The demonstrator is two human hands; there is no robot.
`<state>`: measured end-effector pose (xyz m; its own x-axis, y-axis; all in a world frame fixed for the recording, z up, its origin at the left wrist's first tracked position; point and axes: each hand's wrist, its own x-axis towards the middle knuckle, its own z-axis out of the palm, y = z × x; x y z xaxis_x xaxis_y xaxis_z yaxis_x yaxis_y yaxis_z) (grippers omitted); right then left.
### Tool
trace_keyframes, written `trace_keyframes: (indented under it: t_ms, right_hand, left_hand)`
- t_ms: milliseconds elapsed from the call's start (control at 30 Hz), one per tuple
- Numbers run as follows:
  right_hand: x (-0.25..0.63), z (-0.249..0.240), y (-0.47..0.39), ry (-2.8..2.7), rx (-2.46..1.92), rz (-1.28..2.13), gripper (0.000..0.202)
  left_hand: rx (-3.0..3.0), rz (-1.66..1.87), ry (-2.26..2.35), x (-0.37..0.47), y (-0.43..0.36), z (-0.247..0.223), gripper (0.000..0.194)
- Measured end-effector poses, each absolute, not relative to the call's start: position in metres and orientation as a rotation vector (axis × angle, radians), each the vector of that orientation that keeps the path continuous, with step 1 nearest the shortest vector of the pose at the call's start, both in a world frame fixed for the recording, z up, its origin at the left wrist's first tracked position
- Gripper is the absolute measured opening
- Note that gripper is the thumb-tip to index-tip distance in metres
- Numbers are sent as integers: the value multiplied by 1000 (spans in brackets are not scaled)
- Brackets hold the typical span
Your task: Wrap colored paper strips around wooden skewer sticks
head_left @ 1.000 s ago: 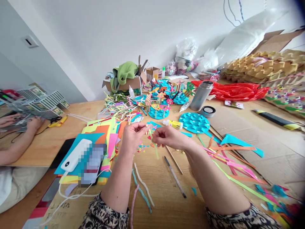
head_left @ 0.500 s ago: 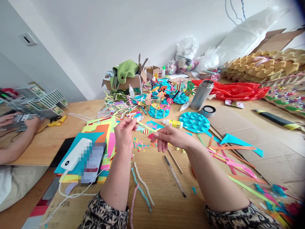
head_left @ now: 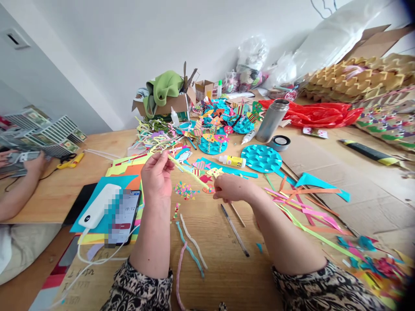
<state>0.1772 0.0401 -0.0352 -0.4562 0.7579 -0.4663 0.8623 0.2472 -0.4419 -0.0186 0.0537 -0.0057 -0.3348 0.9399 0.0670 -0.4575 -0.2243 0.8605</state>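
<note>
A thin yellow strip that looks like a pipe cleaner (head_left: 189,172) slants down between my two hands. My left hand (head_left: 158,177) pinches its upper end between thumb and fingers. My right hand (head_left: 232,187) is closed at the lower end, its fingertips partly hidden behind the knuckles. Beneath the strip lie small paper fish (head_left: 214,172) and a heap of confetti bits (head_left: 184,190). Nearer me rest a blue pipe cleaner (head_left: 191,250), a white one (head_left: 193,241) and a pink one (head_left: 179,276). Below my right hand are a pen (head_left: 234,230) and a thin wooden stick (head_left: 238,214).
A glue bottle (head_left: 232,161), a blue bumpy disc (head_left: 262,158) and a steel flask (head_left: 272,121) stand beyond my hands. Paper strips (head_left: 308,203) and a cutter knife (head_left: 369,152) lie right. At left are a power bank (head_left: 100,206), a phone (head_left: 128,216) and another person's arm (head_left: 21,185).
My hands have moved apart, the left one leftward, and more of the yellow pipe cleaner shows between them. My right hand has turned and its fingers are more curled. The view has shifted slightly.
</note>
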Motion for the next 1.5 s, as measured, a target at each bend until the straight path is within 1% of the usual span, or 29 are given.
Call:
trace_keyframes:
  t_ms: [67,133,233,400,567,700,800,867,967,1200,1267,1367,1433,1500]
  right_hand:
    - [178,-43,43,2295,1574,-886,41]
    - [179,-51,46,2247,1556,-840,42]
    - [181,-58,48,2185,1525,-817,34]
    - [188,-63,52,2068,1520,-852,14]
    - [195,-57,51,2052,1500,-869,15]
    - [200,-40,46,2236,1558,-748,19]
    - [201,-25,41,2432,1633,-600,22]
    - [198,-18,36,2544,1700,-533,21]
    - [192,-14,29,2760,1833,-496,17]
    - [181,-10,20,3001,1765,-687,15]
    - [178,-6,17,3098,1879,-701,13]
    - [171,0,13,3259,2174,-628,14]
    - [167,2,10,3302,2192,-706,15]
    - [163,2,9,3298,2140,-866,13]
  left_hand:
    - [773,1755,954,-17,53,-7,22]
    - [796,1744,960,-16,53,-8,22]
    - [826,1706,961,-14,52,-9,21]
    - [848,1644,946,-10,50,-8,20]
    - [870,1567,939,-8,48,-8,18]
    - [1013,1378,962,-7,44,-10,15]
    - [1305,1218,978,-4,41,-14,11]
    - [1535,1141,993,0,40,-17,8]
    - [1686,1087,1063,5,39,-22,6]
    - [1362,1179,985,14,37,-20,17]
    - [1277,1242,1016,15,36,-19,18]
    - [1185,1355,1021,17,36,-18,18]
    - [1156,1383,1001,18,35,-18,17]
    - [1137,1400,979,21,34,-18,16]
